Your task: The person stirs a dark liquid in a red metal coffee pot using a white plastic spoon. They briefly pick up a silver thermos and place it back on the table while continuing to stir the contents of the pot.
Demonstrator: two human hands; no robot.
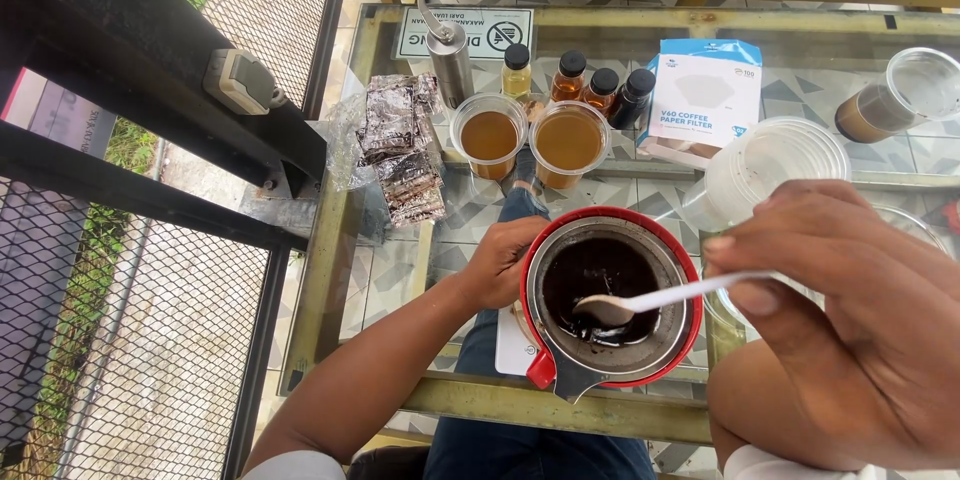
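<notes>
A red-rimmed dripper point(683, 270) with a metal filter holding dark wet coffee grounds point(598, 275) stands on the glass table point(400, 270) in front of me. My left hand point(500, 262) grips the dripper's left side. My right hand point(850, 320) pinches a white plastic spoon point(655, 298), and its bowl dips into the grounds.
Two plastic cups of amber liquid point(489, 136) point(568, 144) stand behind the dripper. Behind them are several small bottles point(600, 90), a steel hand grinder point(448, 50) and a box of paper filters point(703, 100). Silver sachets point(400, 150) lie left; stacked empty cups point(765, 165) right.
</notes>
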